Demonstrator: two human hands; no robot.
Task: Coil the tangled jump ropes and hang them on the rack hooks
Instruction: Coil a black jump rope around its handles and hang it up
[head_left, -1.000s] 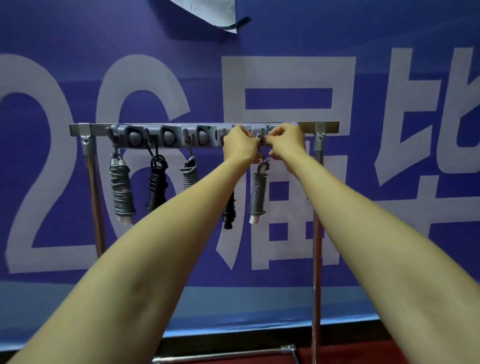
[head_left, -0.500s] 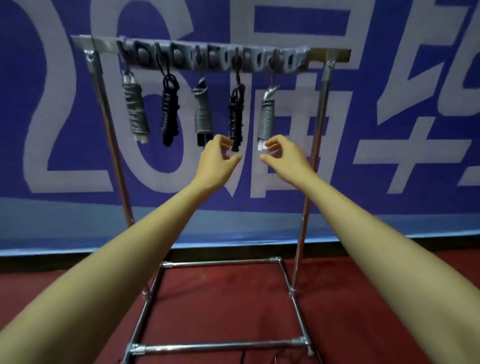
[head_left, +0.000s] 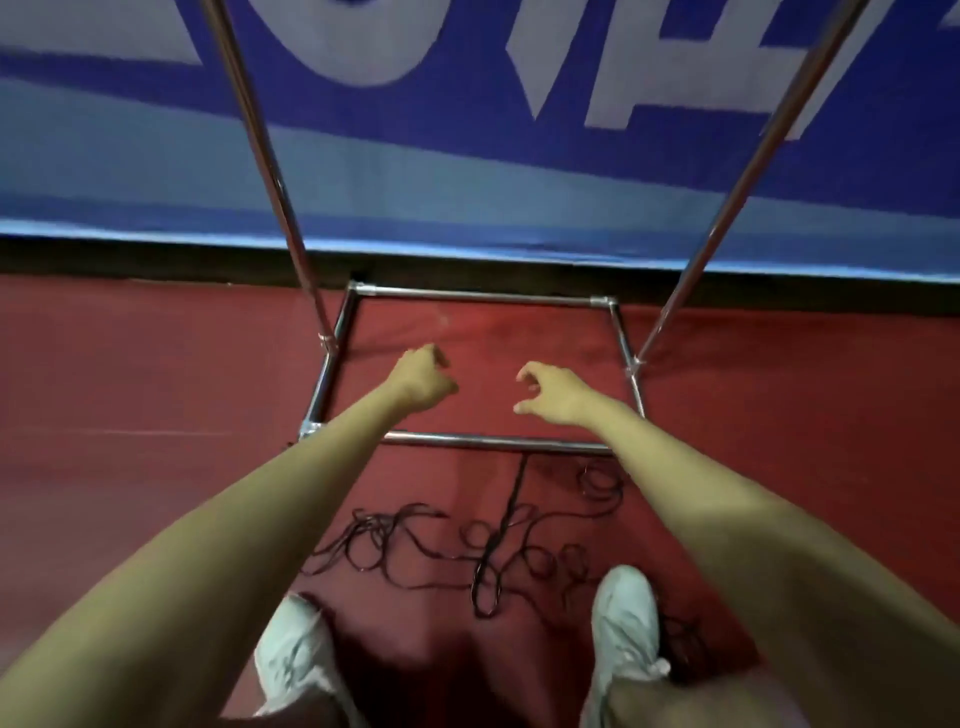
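On your far left is red floor, running back to a dark strip under the blue banner with pale lettering. The rack's left upright slants down to the chrome base frame, a rectangle of tubes lying on the floor with only bare red floor inside it.

Your left grip shows over the left part of that rectangle, back of the hand up, fingers curled in, holding nothing. Your right grip is beside it with a clear gap between them, fingers loosely hooked and spread, also holding nothing. Neither touches the frame or the rope.

The tangled jump rope is dark and thin. It lies on the floor on your side of the frame's front bar, sprawled in loose loops between your forearms. One strand runs up to the front bar. More loops lie near the frame's right front corner, and some pass to the right of the right shoe.

Your left shoe and right shoe, both pale, stand at the near edge of the tangle. The right upright rises from the frame's right side.
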